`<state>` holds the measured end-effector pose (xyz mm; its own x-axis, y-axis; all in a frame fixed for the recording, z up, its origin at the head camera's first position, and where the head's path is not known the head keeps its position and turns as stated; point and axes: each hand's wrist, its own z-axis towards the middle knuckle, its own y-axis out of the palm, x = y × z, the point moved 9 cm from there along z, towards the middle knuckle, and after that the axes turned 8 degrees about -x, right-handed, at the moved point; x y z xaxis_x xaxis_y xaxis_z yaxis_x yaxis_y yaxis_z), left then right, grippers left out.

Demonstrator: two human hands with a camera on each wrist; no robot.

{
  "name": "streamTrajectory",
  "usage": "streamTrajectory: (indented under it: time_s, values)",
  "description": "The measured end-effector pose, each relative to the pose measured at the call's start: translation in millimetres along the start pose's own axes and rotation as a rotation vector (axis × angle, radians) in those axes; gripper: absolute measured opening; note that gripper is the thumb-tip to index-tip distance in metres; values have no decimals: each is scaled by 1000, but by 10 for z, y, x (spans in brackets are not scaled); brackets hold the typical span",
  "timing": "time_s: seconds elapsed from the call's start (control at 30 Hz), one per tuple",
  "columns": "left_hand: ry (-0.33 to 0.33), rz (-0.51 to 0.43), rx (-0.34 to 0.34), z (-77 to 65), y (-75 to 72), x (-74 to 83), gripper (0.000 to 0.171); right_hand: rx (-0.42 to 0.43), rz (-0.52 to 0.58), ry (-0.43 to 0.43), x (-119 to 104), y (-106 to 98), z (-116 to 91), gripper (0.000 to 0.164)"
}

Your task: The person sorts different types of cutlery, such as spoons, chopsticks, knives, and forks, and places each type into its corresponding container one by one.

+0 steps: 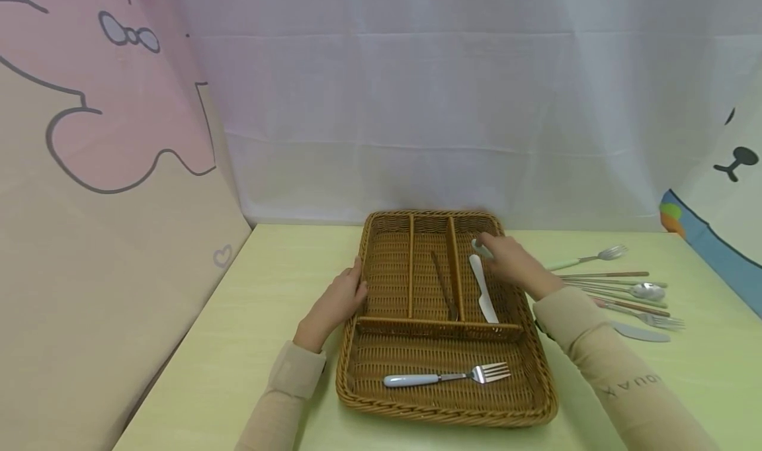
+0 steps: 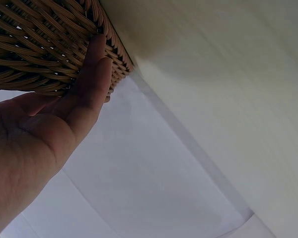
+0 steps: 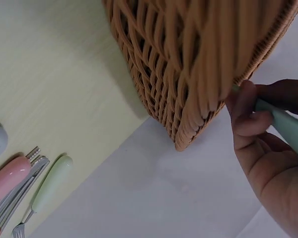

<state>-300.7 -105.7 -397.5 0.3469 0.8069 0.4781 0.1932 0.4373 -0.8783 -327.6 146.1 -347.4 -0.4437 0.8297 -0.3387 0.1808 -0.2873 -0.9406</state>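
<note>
My left hand [image 1: 336,302] holds the left rim of a brown wicker cutlery tray [image 1: 446,414]. Its fingers lie along the woven outer wall [image 2: 44,44] in the left wrist view. Over the tray's far right compartment, my right hand [image 1: 512,259] pinches a utensil by its pale green handle [image 3: 288,126]. The utensil's other end is hidden, so I cannot tell its kind. Beneath this hand a white knife [image 1: 483,289] lies in the right compartment. A dark slim utensil [image 1: 443,286] leans in the middle one. A fork with a pale blue handle [image 1: 411,380] lies in the front compartment.
Right of the tray, several utensils lie on the pale yellow table [image 1: 238,345]: a green-handled fork [image 1: 565,264], chopsticks [image 1: 625,275], a spoon [image 1: 647,291], another fork [image 1: 661,321] and a knife blade [image 1: 639,332]. A white curtain [image 1: 417,127] hangs behind the table.
</note>
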Motion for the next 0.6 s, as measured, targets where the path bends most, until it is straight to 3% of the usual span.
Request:
streamTrajectory:
  time_s: [0.2, 0.47, 0.6]
  values:
    - [-2, 0, 3, 4, 7, -10, 58, -24, -23, -33, -37, 37, 15, 20]
    - [-14, -3, 0, 7, 4, -17, 58, -114, -40, -3, -20, 154, 52, 23]
    - [-5, 7, 8, 11, 3, -18, 58, -112, -53, 1, -34, 174, 54, 28]
